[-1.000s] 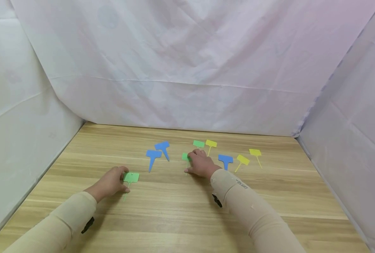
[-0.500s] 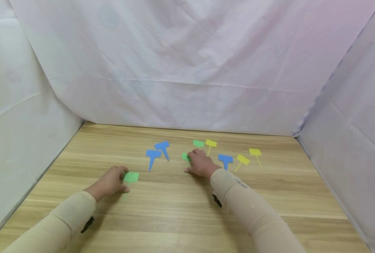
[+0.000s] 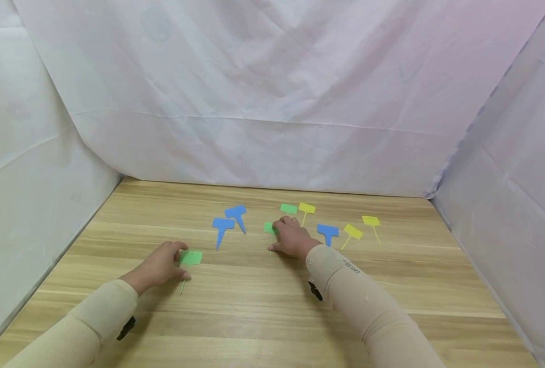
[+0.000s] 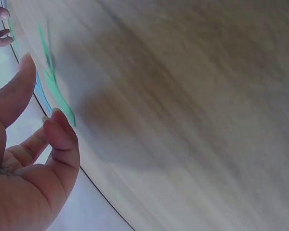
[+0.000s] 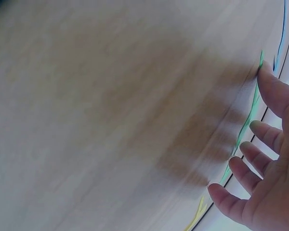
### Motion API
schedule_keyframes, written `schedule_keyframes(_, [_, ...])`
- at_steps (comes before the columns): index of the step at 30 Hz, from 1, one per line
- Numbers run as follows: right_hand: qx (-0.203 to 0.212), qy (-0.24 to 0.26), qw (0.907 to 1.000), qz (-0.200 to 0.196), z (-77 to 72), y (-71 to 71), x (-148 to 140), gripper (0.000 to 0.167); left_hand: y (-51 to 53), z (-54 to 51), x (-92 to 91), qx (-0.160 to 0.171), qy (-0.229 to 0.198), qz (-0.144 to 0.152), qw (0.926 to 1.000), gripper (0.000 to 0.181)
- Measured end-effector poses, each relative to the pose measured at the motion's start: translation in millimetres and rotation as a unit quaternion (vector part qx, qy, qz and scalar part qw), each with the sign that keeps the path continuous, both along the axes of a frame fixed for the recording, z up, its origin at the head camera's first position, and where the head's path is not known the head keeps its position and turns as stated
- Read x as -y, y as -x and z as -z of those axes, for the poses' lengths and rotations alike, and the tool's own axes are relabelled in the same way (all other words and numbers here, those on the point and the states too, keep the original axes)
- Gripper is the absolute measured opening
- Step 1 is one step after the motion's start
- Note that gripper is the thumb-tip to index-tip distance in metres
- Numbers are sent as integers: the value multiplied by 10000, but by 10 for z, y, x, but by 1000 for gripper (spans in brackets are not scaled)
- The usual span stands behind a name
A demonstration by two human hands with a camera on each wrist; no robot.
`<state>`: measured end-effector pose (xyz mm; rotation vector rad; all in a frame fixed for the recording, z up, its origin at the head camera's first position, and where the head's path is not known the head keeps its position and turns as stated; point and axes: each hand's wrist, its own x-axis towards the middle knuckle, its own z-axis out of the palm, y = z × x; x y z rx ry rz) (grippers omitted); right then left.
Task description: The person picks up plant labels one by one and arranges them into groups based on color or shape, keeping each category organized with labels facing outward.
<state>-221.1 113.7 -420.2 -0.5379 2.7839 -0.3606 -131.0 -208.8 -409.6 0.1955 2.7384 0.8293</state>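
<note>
In the head view my left hand (image 3: pixel 162 263) lies beside a green plant label (image 3: pixel 191 257). Its fingertips are at the label's flat head and the thumb is over the thin stake. The left wrist view shows a gap between thumb and fingers, the green label beyond them. Near the middle of the table my right hand (image 3: pixel 293 237) reaches over a second green label (image 3: pixel 269 228), partly hidden by its fingers. The right wrist view has the thumb at that label's stake, with the other fingers spread and slightly bent.
Two blue T-shaped labels (image 3: pixel 224 224) lie between the hands. Behind the right hand are another green label (image 3: pixel 288 208) and a yellow one (image 3: pixel 307 208). A blue label (image 3: pixel 328 231) and two yellow labels (image 3: pixel 353 232) lie right. White cloth (image 3: pixel 272 102) encloses the wooden table (image 3: pixel 235 322).
My left thumb has shifted slightly to the right, and the stake tip of the green label there has moved a little with it. The right hand stays in place.
</note>
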Motion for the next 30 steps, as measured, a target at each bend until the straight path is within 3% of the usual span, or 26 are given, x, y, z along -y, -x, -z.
schedule_keyframes(8, [-47, -157, 9998, -104, 5, 15, -4, 63, -70, -54, -29, -259, -75, 173, 9995, 65])
schedule_keyframes(30, [-515, -73, 9983, -280, -16, -28, -11, 65, -155, 41, 21, -623, -178, 528, 9965, 61])
